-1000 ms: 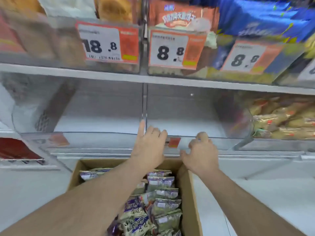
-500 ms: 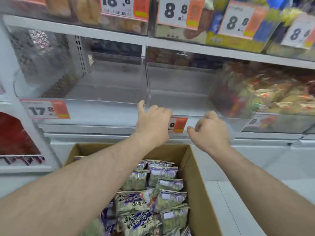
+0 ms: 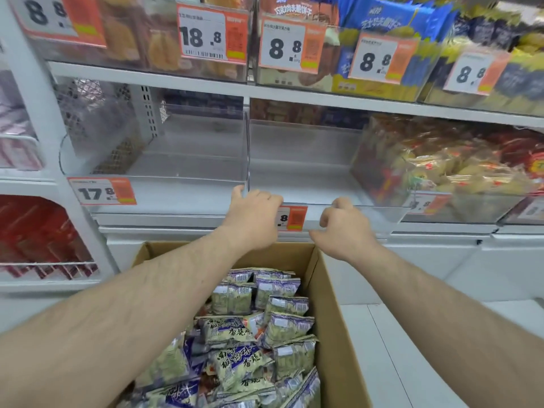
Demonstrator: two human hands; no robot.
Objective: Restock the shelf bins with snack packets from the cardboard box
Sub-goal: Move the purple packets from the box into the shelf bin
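Observation:
An open cardboard box [image 3: 331, 293] stands below the shelf, holding several purple-and-green snack packets [image 3: 235, 329]. Above it are two clear bins with nothing in them, the left bin [image 3: 188, 166] and the middle bin [image 3: 303, 178]. My left hand [image 3: 253, 214] curls its fingers over the front rim where these two bins meet. My right hand [image 3: 344, 225] grips the middle bin's front rim, just right of its orange price tag [image 3: 293, 219]. Neither hand holds a packet.
A bin of yellow packets [image 3: 441, 172] sits to the right of the middle bin. The shelf above carries full bins with price tags [image 3: 212, 35]. Red packs [image 3: 32, 231] fill the rack at the left. White floor [image 3: 412, 334] lies right of the box.
The view has pulled back and shifted, showing more of the shelf and box. Both hands stay on the bin's front rim, about where they were.

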